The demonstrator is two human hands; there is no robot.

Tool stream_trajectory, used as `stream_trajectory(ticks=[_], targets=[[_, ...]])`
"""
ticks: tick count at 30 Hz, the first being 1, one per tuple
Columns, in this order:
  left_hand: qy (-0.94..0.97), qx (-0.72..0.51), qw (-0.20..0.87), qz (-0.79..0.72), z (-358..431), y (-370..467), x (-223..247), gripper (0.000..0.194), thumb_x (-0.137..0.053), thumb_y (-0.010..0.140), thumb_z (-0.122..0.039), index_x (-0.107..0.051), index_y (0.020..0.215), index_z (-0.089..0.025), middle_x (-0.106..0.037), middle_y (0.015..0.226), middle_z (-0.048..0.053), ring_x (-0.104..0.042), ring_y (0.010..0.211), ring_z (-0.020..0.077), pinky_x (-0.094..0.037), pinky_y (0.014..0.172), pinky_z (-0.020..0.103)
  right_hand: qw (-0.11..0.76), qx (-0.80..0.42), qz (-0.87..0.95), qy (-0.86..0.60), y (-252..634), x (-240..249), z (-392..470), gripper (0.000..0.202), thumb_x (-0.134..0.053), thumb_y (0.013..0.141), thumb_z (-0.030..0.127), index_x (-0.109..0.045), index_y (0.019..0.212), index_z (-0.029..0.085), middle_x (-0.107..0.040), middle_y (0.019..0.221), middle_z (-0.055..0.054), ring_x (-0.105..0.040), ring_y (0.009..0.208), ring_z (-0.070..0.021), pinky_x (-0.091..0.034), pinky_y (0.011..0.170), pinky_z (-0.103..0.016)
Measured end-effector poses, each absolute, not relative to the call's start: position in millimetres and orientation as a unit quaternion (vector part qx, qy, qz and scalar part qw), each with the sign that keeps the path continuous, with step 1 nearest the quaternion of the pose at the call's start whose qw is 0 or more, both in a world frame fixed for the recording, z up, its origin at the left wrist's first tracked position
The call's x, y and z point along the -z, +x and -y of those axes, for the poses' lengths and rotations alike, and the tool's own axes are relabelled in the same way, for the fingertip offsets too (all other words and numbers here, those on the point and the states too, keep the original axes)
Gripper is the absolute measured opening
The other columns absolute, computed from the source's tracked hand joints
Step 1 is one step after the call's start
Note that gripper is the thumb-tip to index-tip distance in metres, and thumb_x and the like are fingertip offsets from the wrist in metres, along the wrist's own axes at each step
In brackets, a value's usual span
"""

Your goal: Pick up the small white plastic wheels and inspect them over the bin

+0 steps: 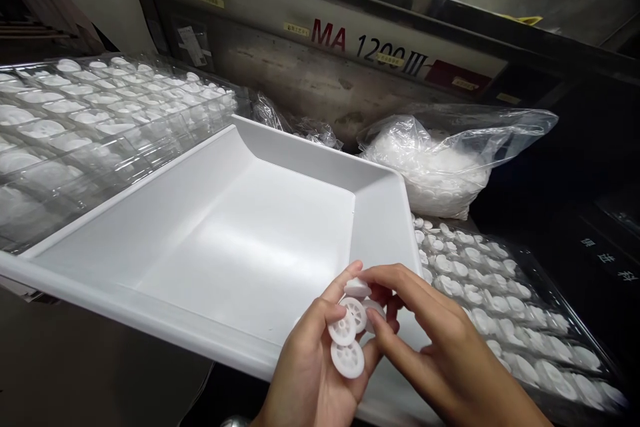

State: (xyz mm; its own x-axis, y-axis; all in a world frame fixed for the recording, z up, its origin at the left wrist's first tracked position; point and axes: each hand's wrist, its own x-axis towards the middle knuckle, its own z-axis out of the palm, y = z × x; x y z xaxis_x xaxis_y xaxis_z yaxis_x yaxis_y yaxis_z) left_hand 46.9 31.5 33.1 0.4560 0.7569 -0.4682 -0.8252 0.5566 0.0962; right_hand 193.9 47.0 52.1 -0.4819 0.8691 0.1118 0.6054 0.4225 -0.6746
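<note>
Several small white plastic wheels [347,358] with spoked centres lie in my left hand [320,360], its thumb pressed on one of them. My right hand [425,333] is at their right side, thumb and fingers closed on another white wheel [373,315] that is partly hidden. Both hands are above the front right corner of a white plastic tray [225,247], whose floor shows no parts.
Clear compartment trays filled with white parts stand at the left [75,107] and the right [500,307]. Behind the tray's right corner sits a clear bag [440,160] of white parts. A machine panel [280,67] runs along the back.
</note>
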Motion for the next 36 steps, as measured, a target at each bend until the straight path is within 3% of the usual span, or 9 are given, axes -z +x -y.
stream_trajectory(ticks=[5,9,13,17,21,25,31,33,36], targets=[[-0.049,-0.461,0.864,-0.197,-30.6,47.8,-29.5,0.05,-0.042,0.087,-0.015,-0.041,0.138,-0.013,-0.068,0.112,0.01,-0.062,0.111,0.0216,-0.047,0.097,0.035,0.219,-0.287,0.8,-0.48,197.3,-51.6,-49.7,0.025,-0.048,0.096,0.017,-0.049,0.117,0.03,-0.058,0.102,0.004,-0.055,0.085,-0.0103,-0.046,0.072,-0.02],[-0.037,-0.482,0.868,-0.118,-29.8,50.3,-23.5,0.054,-0.041,0.086,-0.012,-0.038,0.14,-0.007,-0.063,0.123,0.014,-0.052,0.126,0.0253,-0.043,0.105,0.04,0.225,-0.301,0.769,-0.518,198.3,-51.5,-54.1,0.011,-0.048,0.099,0.024,-0.056,0.104,0.03,-0.06,0.094,0.004,-0.056,0.085,-0.012,-0.046,0.072,-0.022],[-0.021,-0.479,0.871,-0.107,-30.0,48.9,-22.9,0.058,-0.039,0.088,-0.013,-0.029,0.145,-0.007,-0.055,0.135,0.016,-0.047,0.13,0.0269,-0.043,0.105,0.041,0.248,-0.273,0.771,-0.519,199.1,-50.8,-53.9,0.014,-0.049,0.098,0.027,-0.056,0.11,0.03,-0.056,0.108,0.0,-0.055,0.096,-0.0146,-0.048,0.079,-0.024],[-0.061,-0.461,0.866,-0.184,-29.6,45.5,-26.9,0.056,-0.044,0.088,-0.014,-0.032,0.143,-0.015,-0.057,0.134,0.012,-0.052,0.126,0.023,-0.047,0.101,0.036,0.237,-0.153,0.827,-0.487,203.6,-49.7,-45.4,0.019,-0.055,0.093,0.029,-0.053,0.113,0.029,-0.048,0.117,-0.006,-0.055,0.096,-0.0174,-0.05,0.075,-0.026],[-0.069,-0.454,0.862,-0.214,-29.2,44.6,-25.6,0.052,-0.045,0.088,-0.014,-0.038,0.14,-0.019,-0.059,0.132,0.008,-0.057,0.121,0.0202,-0.049,0.099,0.031,0.196,-0.118,0.842,-0.488,210.6,-45.9,-38.3,0.026,-0.062,0.087,0.039,-0.059,0.111,0.027,-0.055,0.107,-0.01,-0.06,0.091,-0.0252,-0.055,0.069,-0.033],[-0.04,-0.449,0.872,-0.188,-29.2,44.1,-21.3,0.059,-0.051,0.082,-0.014,-0.039,0.141,-0.019,-0.06,0.131,0.008,-0.055,0.122,0.0219,-0.046,0.099,0.029,0.176,-0.11,0.842,-0.498,218.2,-43.2,-38.7,0.026,-0.061,0.088,0.043,-0.062,0.108,0.027,-0.059,0.098,-0.009,-0.062,0.088,-0.0255,-0.056,0.069,-0.034],[-0.068,-0.502,0.84,-0.197,-29.3,44.1,-22.4,0.054,-0.037,0.09,-0.012,-0.033,0.144,-0.017,-0.058,0.135,0.011,-0.05,0.128,0.0219,-0.036,0.112,0.04,0.148,-0.132,0.844,-0.498,230.6,-45.0,-44.0,0.023,-0.053,0.093,0.031,-0.055,0.115,0.024,-0.06,0.104,-0.008,-0.062,0.092,-0.0232,-0.055,0.073,-0.031],[-0.072,-0.524,0.83,-0.179,-28.8,44.8,-19.4,0.055,-0.034,0.091,-0.013,-0.031,0.145,-0.017,-0.059,0.134,0.01,-0.051,0.127,0.0212,-0.035,0.113,0.039,0.095,-0.157,0.854,-0.486,231.1,-39.9,-42.6,0.022,-0.047,0.096,0.024,-0.049,0.118,0.024,-0.058,0.11,-0.008,-0.061,0.098,-0.0211,-0.054,0.078,-0.03],[-0.065,-0.53,0.832,-0.148,-27.6,45.4,-12.6,0.058,-0.035,0.089,-0.012,-0.028,0.147,-0.017,-0.059,0.134,0.01,-0.05,0.128,0.0213,-0.036,0.113,0.037,-0.011,-0.184,0.872,-0.453,227.4,-24.6,-38.3,0.02,-0.05,0.09,0.012,-0.05,0.106,0.024,-0.06,0.105,-0.004,-0.06,0.092,-0.0212,-0.053,0.078,-0.034]])
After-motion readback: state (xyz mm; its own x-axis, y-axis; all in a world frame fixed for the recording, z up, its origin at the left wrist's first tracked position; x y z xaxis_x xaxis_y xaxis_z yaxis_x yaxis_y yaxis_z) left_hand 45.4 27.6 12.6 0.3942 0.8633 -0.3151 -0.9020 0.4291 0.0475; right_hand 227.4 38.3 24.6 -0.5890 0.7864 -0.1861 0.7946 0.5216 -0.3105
